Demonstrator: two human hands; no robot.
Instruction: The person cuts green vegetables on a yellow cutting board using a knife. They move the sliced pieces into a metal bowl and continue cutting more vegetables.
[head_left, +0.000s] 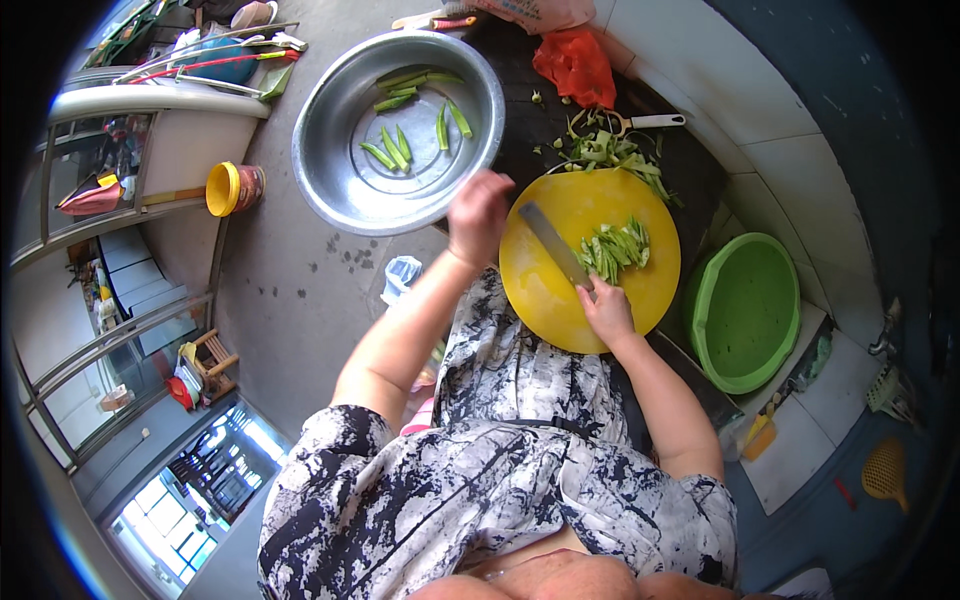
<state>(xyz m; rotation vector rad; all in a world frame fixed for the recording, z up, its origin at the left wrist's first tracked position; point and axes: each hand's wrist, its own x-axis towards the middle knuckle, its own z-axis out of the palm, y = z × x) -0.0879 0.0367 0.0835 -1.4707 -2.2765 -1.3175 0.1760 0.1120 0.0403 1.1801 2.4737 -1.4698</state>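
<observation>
My right hand (609, 309) grips the handle of a kitchen knife (553, 244), whose broad blade lies across the left half of a round yellow cutting board (536, 300). To the right of the blade is a heap of sliced green okra (619, 247). My left hand (480, 217), blurred by motion, is between the board and the near right rim of a large metal basin (330, 187). Its fingers look curled, and whether anything is in them cannot be made out. Inside the basin lie several whole okra pods (403, 142).
Green vegetable peelings (611, 150) and a white-handled peeler (656, 121) lie behind the board, near a red plastic bag (577, 67). A green plastic tub (750, 315) stands on the right. A yellow bucket (223, 189) is on the floor at left.
</observation>
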